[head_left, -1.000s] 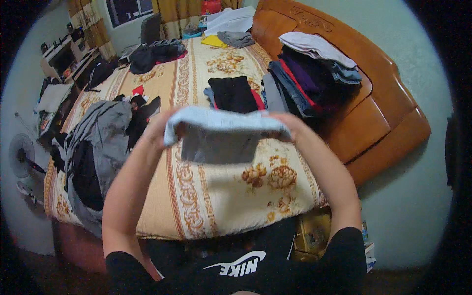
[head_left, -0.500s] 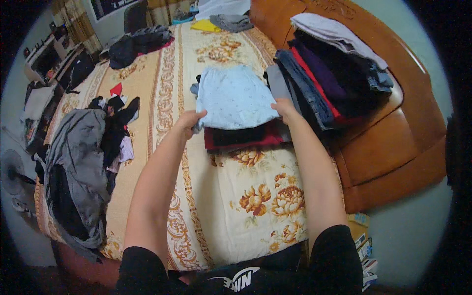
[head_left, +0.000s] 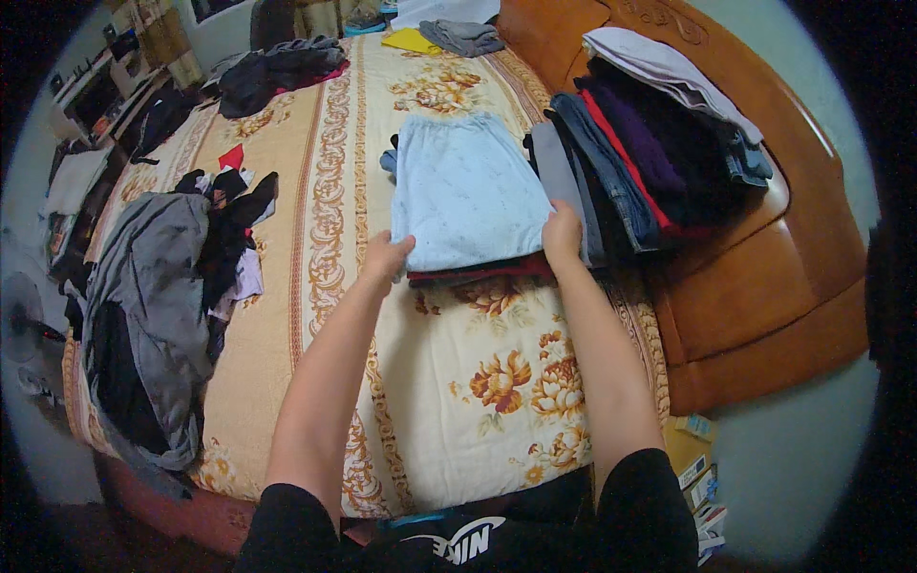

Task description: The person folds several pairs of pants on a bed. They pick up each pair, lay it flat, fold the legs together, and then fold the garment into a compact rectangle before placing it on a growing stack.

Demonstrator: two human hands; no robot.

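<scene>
Pale blue shorts point(head_left: 478, 191) with a gathered waistband and small dark specks lie spread over a low stack of folded dark and red clothes point(head_left: 487, 273) on the bed. My left hand point(head_left: 390, 256) pinches their near left corner, thumb on top. At the near right corner, my right hand point(head_left: 562, 229) is closed on the same cloth. The waistband points away from me. Most of the stack beneath is covered; a red and dark edge shows along the near side.
Folded jeans and dark clothes point(head_left: 621, 162) lean against the brown headboard point(head_left: 764, 286) at right, a white garment point(head_left: 669, 72) on top. A loose grey garment point(head_left: 148, 277) and small dark items lie at left. Dark clothes point(head_left: 272, 76) and a yellow cloth point(head_left: 411, 40) lie farther back.
Both hands have drawn the near edge of the shorts down toward me, laying the cloth flatter and covering more of the stack. The view has shifted slightly.
</scene>
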